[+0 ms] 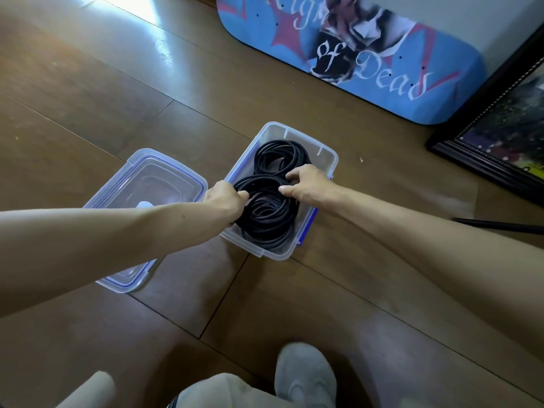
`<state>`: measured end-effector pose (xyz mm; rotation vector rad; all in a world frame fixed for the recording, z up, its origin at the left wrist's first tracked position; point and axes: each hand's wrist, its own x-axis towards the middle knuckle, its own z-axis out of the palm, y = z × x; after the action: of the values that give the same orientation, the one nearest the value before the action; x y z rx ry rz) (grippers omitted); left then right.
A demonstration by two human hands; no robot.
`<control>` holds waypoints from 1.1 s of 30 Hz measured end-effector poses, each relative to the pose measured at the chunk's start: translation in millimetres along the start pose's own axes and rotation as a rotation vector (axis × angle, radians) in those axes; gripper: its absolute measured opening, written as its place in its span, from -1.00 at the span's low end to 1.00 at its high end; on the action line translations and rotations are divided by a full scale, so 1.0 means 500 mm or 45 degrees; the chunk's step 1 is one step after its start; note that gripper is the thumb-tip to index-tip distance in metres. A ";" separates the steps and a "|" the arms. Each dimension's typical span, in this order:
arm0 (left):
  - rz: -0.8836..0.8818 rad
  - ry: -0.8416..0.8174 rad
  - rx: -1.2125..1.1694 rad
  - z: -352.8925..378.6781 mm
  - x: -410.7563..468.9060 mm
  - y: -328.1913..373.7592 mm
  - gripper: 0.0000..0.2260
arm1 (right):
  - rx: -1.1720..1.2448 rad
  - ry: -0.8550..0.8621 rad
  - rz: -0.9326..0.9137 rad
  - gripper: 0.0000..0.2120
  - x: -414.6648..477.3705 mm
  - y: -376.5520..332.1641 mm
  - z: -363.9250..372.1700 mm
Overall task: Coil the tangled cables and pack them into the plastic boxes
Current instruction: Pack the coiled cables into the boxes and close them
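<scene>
Left hand (226,198) grips the near coil (266,219) at its left edge; right hand (307,181) curls over its far edge; coil lies in the open box (328,154), touching the far coil (279,154); packing step, apparently; next move likely needs loops pressed below the rim.

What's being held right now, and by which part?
The nearer cable coil, in the open box: left hand grips its left side, right hand its far right edge.
</scene>
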<state>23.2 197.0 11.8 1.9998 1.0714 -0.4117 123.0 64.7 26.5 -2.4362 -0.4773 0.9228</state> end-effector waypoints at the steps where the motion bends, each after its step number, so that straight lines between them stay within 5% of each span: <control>1: 0.000 -0.001 0.017 -0.002 0.000 0.001 -0.77 | 0.003 0.000 -0.026 -0.49 -0.003 -0.001 0.000; 6: 0.124 -0.069 0.206 -0.023 0.000 0.007 -0.81 | -0.160 -0.014 -0.179 -0.41 -0.023 0.004 0.011; 10: 0.495 0.019 0.684 -0.045 -0.015 0.004 -0.92 | -0.364 0.033 -0.293 -0.37 -0.030 0.011 0.031; 13: 0.868 0.128 0.811 -0.051 -0.009 -0.026 -0.80 | -0.498 -0.031 -0.313 -0.25 -0.046 0.011 0.040; 15: 0.970 0.021 0.820 -0.044 -0.004 -0.046 -0.68 | -0.601 -0.092 -0.342 -0.18 -0.057 0.010 0.044; 28: 0.878 -0.097 1.240 -0.008 0.001 -0.039 -0.53 | -1.421 -0.053 -0.433 -0.23 -0.026 0.043 0.080; 33: 0.890 -0.128 1.403 -0.002 -0.010 -0.022 -0.60 | -1.327 -0.173 -0.358 -0.22 -0.017 0.039 0.077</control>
<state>11.3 198.3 10.1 3.0610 -0.0740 -0.7974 93.3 56.7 -4.9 -3.0339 -1.6353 0.8229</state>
